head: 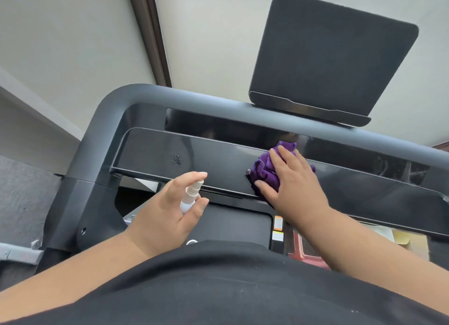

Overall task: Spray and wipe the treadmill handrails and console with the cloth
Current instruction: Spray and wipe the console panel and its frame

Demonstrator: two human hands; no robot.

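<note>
Head view. The left hand [167, 210] was curled round a small white plastic spray bottle [190, 194], index finger extended above the nozzle, thumb against the bottle's side. The nozzle pointed toward the glossy black console panel [194, 162] of the treadmill. The bottle was held just in front of the panel's lower edge, not touching it.

The right hand [289, 179] lay on a bunched purple microfibre cloth [266, 169], fingers spread and mostly straight, pressing the cloth onto the console panel near its middle. The thumb lay along the cloth's lower edge. Purple folds showed above and left of the fingers.

A small cluster of liquid droplets [177, 160] sat on the panel's left part, well apart from the cloth.

The dark grey matte handrail frame [107, 120] curved round the console's left corner and ran down to the left upright. Above the console a dark grey tablet holder [328, 57] stood tilted back against a pale wall.

Below the console, a strip of the black treadmill deck [233, 225] was visible. A black shirt [218, 288] filled the bottom of the view.
</note>
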